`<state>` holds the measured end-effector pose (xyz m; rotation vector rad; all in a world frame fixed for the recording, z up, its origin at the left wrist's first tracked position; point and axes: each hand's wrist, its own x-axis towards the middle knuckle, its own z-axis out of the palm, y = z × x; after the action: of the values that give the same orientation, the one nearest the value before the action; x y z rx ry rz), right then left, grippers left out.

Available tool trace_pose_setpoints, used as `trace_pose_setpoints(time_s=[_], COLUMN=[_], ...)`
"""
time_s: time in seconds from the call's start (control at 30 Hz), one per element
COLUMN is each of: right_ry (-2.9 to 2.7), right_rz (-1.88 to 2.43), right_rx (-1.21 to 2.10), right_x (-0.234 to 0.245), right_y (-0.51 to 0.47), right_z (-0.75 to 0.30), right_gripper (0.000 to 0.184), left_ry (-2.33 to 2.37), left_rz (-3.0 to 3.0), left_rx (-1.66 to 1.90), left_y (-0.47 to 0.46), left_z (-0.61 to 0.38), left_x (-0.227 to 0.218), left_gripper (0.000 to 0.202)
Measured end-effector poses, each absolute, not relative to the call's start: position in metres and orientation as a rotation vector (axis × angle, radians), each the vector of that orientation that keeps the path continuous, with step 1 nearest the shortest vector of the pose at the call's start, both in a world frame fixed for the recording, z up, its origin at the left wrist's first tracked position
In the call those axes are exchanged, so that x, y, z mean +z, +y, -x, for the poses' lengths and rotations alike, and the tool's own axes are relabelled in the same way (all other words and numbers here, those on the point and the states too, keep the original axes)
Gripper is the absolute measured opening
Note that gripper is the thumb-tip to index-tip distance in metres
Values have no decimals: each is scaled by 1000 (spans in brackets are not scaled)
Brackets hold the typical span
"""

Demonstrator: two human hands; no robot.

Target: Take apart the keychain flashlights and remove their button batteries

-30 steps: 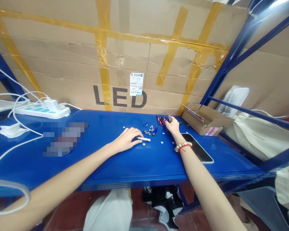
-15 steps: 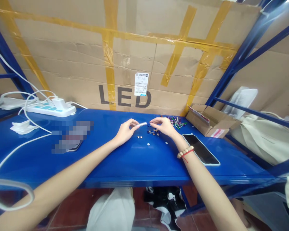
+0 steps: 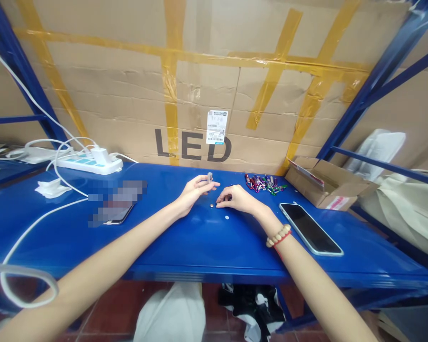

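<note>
My left hand (image 3: 195, 192) holds a short silver tube (image 3: 209, 177) upright between its fingers, above the blue tabletop. Lower and to its right, my right hand (image 3: 234, 198) has thumb and forefinger pinched at the table surface, apparently on a small button cell mostly hidden by the fingertips. Just left of those fingertips lies a copper-coloured button cell (image 3: 211, 205). A small white disc (image 3: 227, 217) rests nearer me. Behind the right hand is a pile of coloured mini torches with carabiner clips (image 3: 264, 183).
To the right lie a phone (image 3: 310, 229) and an open cardboard box (image 3: 328, 185). On the left are a pixelated patch over a phone (image 3: 117, 204), a white power strip (image 3: 89, 164) and looping white cable (image 3: 32, 230). A large taped carton (image 3: 128, 95) stands behind.
My hands have come apart. The left now holds the tube upright instead of sideways; the right has left the tube's blue end and dropped to the table. The view has shifted slightly.
</note>
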<state>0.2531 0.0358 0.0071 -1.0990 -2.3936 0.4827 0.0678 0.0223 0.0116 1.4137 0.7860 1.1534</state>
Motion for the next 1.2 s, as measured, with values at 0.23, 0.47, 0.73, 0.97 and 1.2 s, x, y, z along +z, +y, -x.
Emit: trace_pose_setpoints(time_s=[0.23,0.47,0.73,0.97,1.2], right_ry=[-1996,-1901,-1915,-2026,-2173], right_rz=[1078,892,867,830,822], right_rx=[344,293,194,157,197], right_x=[19,26,28,24,19], right_y=[28,15,13,17,18], right_z=[-249,-232,-233,-234,-234], right_gripper=[14,15,15,16,16], left_ry=[899,936,909,889,942], left_rz=[-1681,-1673,-1555,-1535,-1622], left_rx=[1139,1082,1086,1084,1056], left_y=[22,25,26,27,31], left_z=[-69,-70,-71,-70,-68], left_x=[6,1,4,4,-3], left_gripper=[12,9,7,6,4])
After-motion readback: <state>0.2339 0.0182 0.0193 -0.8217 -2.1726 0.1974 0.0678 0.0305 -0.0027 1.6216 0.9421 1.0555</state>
